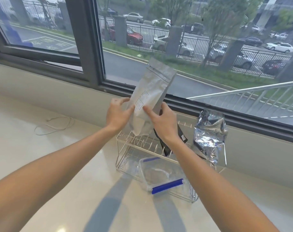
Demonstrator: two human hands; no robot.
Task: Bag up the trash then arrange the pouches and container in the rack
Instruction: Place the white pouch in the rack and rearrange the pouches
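Observation:
A tall matte silver pouch (150,96) with a zip strip near its top stands tilted over the wire rack (125,144), its bottom at the rack's upper prongs. My left hand (117,113) holds its left edge and my right hand (162,119) grips its right side, thumb on the front. A black pouch (165,148) leans in the rack behind my right wrist. A crinkled shiny foil pouch (209,136) stands at the rack's right end. A clear container (162,176) with blue clips lies in the rack's lower level.
The rack sits on a pale stone counter (75,164) under a large window (175,47). A loose thin cord (55,124) lies on the counter to the left. The raised sill wall (259,156) runs close behind the rack.

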